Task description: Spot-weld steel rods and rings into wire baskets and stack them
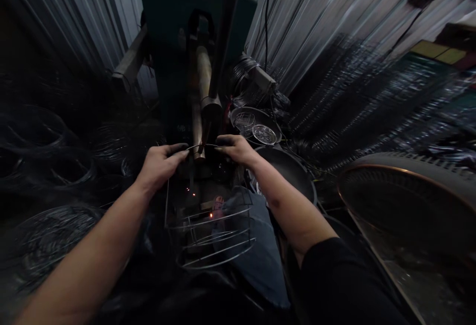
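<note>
A wire frame (219, 243) of thin curved rods hangs above my lap. My left hand (160, 162) pinches one end of its curved top wire between thumb and fingers. On the other side, my right hand (238, 149) grips the same wire; its fingertips are dark. The middle of that wire lies at the tip of a brass-coloured lower arm of a spot welder (198, 153), under the upper arm's round metal collar (211, 104). Small orange sparks (211, 215) fall below. Darkness hides the exact contact between wire and tips.
Right of the welder sit a pan with small wire pieces (256, 122) and a dark round pan (286, 171). A large round fan-like rim (405, 201) is at far right. Wire coils (55, 240) lie at left. Wire bundles (353, 101) lean along the corrugated wall (308, 12).
</note>
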Available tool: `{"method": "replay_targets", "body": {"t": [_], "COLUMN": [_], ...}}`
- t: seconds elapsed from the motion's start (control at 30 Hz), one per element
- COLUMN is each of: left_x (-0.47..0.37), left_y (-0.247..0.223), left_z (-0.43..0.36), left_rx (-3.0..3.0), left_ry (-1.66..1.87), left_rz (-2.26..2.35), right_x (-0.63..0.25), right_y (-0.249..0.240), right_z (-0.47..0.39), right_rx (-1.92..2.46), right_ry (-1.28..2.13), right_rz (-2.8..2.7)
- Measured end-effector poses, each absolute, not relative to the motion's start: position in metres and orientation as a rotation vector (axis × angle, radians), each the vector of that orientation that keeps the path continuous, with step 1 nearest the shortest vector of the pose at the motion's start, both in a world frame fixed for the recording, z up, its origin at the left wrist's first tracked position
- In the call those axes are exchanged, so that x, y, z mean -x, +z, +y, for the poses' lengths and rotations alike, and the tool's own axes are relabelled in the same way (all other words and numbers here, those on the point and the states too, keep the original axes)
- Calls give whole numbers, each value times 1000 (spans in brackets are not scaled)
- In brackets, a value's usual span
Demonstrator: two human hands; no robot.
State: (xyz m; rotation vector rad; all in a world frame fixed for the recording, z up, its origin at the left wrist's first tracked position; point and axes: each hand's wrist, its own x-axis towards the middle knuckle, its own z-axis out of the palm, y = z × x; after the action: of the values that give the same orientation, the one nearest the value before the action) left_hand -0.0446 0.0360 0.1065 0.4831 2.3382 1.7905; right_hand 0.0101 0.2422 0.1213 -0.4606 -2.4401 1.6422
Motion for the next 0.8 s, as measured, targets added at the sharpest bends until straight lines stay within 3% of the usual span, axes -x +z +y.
{"method": "replay_targets", "body": {"t": [0.1, 0.2, 0.8], "left_x": [29, 19, 23], "left_y": [101, 102, 106], "left_z": [29, 30, 34], "left_rx": [-44, 90, 177], "left_ry": [2164, 2256, 2256], "left_rz": [1882, 1751, 1635], "right_x": [-24, -30, -29], "right_y": [111, 105, 104], "right_z": [246, 241, 239], "right_rx": [567, 626, 701], "right_ry": [2079, 2211, 2294], "right_rz": [-2046, -1819, -1701]}}
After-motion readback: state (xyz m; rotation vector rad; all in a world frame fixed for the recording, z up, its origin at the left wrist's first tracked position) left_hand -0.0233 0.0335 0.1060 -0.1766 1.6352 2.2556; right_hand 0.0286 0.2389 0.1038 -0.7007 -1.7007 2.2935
